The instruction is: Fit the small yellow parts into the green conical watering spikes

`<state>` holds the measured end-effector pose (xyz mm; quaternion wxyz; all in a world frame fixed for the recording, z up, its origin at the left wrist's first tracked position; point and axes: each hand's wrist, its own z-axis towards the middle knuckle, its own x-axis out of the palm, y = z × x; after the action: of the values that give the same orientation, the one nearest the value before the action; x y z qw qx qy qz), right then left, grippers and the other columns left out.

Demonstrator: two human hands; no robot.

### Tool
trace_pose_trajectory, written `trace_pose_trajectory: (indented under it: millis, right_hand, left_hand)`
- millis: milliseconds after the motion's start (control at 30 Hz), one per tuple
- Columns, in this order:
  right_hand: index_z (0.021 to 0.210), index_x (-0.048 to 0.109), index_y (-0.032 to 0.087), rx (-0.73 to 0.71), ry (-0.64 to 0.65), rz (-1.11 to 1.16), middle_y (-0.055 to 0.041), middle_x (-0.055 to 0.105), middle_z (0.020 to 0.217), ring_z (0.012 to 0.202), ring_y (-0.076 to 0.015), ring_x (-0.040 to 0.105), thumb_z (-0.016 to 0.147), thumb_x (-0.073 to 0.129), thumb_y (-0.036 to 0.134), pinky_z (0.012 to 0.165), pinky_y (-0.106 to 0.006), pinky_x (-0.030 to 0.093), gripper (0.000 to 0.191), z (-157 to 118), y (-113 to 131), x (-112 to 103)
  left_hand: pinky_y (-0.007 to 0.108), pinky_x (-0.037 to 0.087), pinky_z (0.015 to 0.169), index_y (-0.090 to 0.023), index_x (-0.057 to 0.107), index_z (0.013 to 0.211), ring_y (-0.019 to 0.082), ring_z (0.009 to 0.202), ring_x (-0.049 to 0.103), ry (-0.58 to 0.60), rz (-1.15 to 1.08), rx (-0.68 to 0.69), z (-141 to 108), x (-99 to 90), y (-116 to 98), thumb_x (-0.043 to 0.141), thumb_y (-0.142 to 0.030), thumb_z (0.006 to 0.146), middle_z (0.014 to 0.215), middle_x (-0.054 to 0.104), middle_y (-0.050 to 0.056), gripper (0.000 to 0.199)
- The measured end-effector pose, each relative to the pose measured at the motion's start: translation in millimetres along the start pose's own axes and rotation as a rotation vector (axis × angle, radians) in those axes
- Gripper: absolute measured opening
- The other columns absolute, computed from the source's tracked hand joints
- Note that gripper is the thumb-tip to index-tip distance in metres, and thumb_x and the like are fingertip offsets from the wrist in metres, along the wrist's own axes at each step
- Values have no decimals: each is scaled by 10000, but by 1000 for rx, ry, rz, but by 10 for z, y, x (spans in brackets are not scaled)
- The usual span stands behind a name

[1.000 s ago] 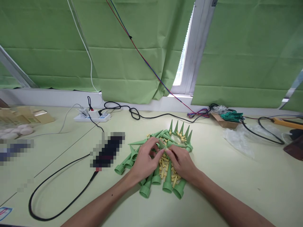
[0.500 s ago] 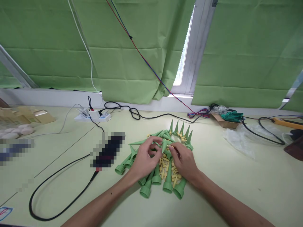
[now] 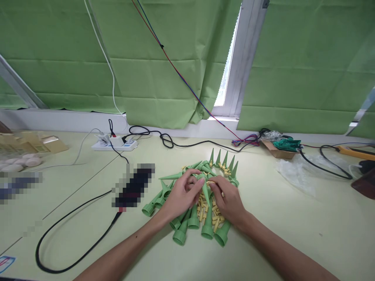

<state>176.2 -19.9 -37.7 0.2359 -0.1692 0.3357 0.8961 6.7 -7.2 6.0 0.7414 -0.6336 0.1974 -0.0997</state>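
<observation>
My left hand (image 3: 181, 195) is closed around a green plastic watering spike (image 3: 206, 194), whose pointed end slants down toward me. Fingers of my right hand (image 3: 230, 197) pinch a small yellow plastic valve (image 3: 210, 182) against the spike's wide end; how far it sits in the spike is hidden. Below and around both hands lies a pile of more green spikes, one of them a near spike (image 3: 179, 236) with its round collar facing me. Loose yellow valves (image 3: 202, 212) are heaped between them. Behind my right hand, several spikes (image 3: 225, 159) stand point up beside more yellow pieces.
A blurred-out dark device (image 3: 134, 186) with a looping black cable (image 3: 39, 238) lies to the left. At the back are a white power strip (image 3: 115, 146) and a black cord (image 3: 199, 143). A cardboard box (image 3: 277, 150) and clear plastic bag (image 3: 295, 175) are on the right.
The green spike in my left hand has turned, its tip swinging down and to the right. My left thumb has moved up over it. My right hand is almost in the same place.
</observation>
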Motion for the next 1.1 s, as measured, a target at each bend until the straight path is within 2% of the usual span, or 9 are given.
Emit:
trace_pose_trajectory:
  millis: [333,533,833,967,1100]
  right_hand:
    - [957,553,209,0,20,14,-44,613,842,734,-168,575,998,398,203,661,-286,446,161,5,-16,-4]
    - [936,545,209,7,20,0,-37,601,816,702,-166,561,999,394,215,638,-279,430,165,10,-23,-8]
    - [794,467,205,8,21,-45,17,471,666,562,-128,439,1002,373,215,558,-244,351,229,8,-21,-3]
    - [758,413,211,19,35,-51,37,410,627,524,-118,388,1009,353,232,527,-238,313,259,-6,-45,7]
    - [739,365,218,29,47,-56,45,377,608,503,-117,363,1015,333,246,512,-244,290,280,-14,-58,13]
  left_hand:
    - [221,361,410,-206,508,1130,84,419,447,27,22,16,15,-28,80,532,-503,904,641,481,-52,374]
    - [208,345,412,-212,485,1108,75,466,454,40,16,26,1,-21,63,536,-471,911,717,421,-44,329]
    - [219,354,484,-219,499,1120,100,555,411,23,184,85,-18,-41,78,557,-443,904,709,413,-39,317]
    - [233,410,557,-215,515,1148,129,635,475,0,287,131,-42,-34,48,561,-407,906,736,486,-17,312]
    - [233,438,575,-207,540,1151,149,706,547,-15,384,199,-58,-17,9,561,-360,908,854,582,31,288]
